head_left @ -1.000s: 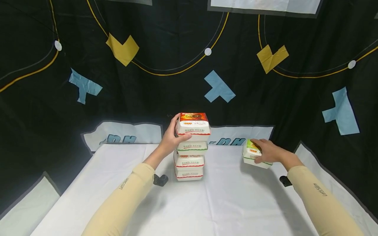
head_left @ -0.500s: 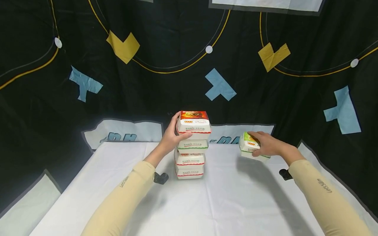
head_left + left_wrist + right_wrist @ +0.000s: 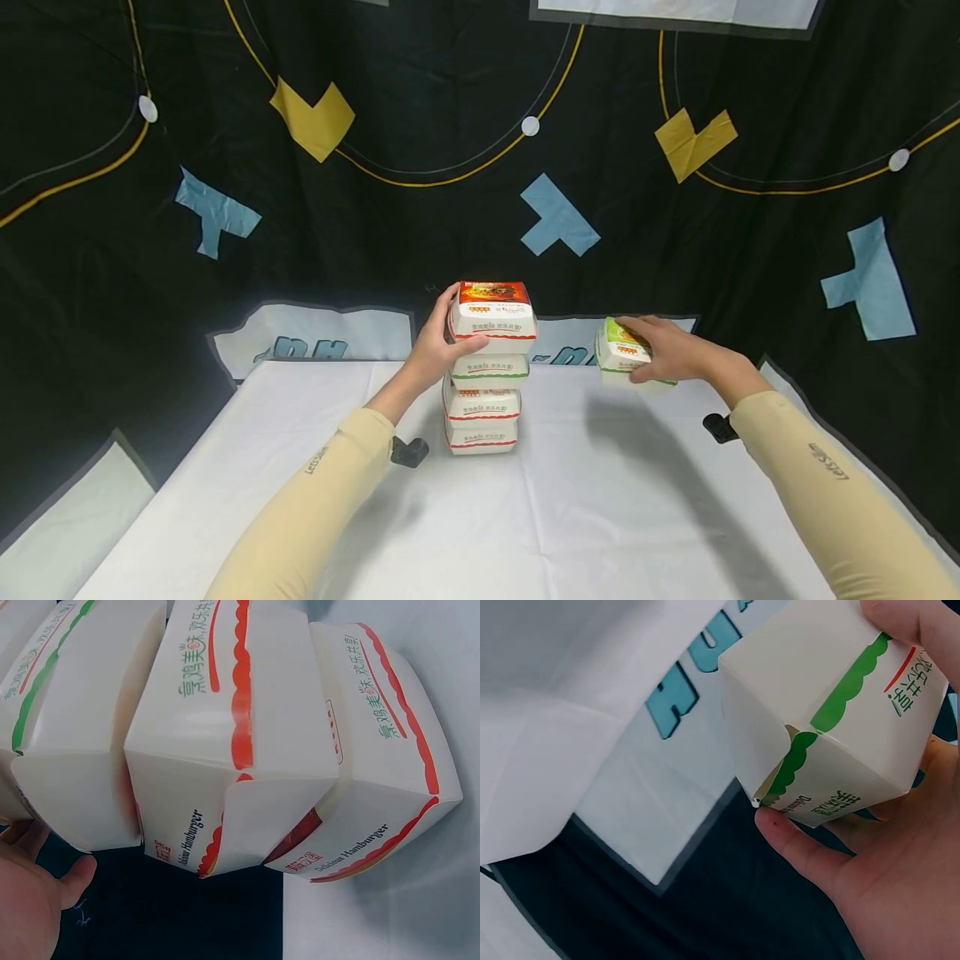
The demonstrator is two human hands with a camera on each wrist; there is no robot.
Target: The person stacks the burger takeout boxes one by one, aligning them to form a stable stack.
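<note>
In the head view, several burger boxes are stacked upright on the white table. My left hand (image 3: pixel 433 350) grips the top red-trimmed burger box (image 3: pixel 495 323), thumb across its front and fingers at its left side. Under it sits a green-trimmed box (image 3: pixel 491 370), then two red-trimmed boxes (image 3: pixel 482 407). To the right, my right hand (image 3: pixel 678 352) holds another green-trimmed burger box (image 3: pixel 621 354) in the air, slightly tilted. In the right wrist view, thumb and fingers clasp that box (image 3: pixel 840 712) on opposite sides. The left wrist view shows the stacked boxes (image 3: pixel 225 712) sideways, fingers at lower left.
The white-clothed table (image 3: pixel 540 517) reaches back to a black curtain (image 3: pixel 420 242) with yellow and blue paper shapes. White paper panels with blue letters (image 3: pixel 307 348) hang behind the table edge. Black wrist devices (image 3: pixel 408 453) jut out under both forearms.
My right hand has lifted its green-trimmed box and carried it a little to the left, towards the stack. The left hand and the stack stay in place.
</note>
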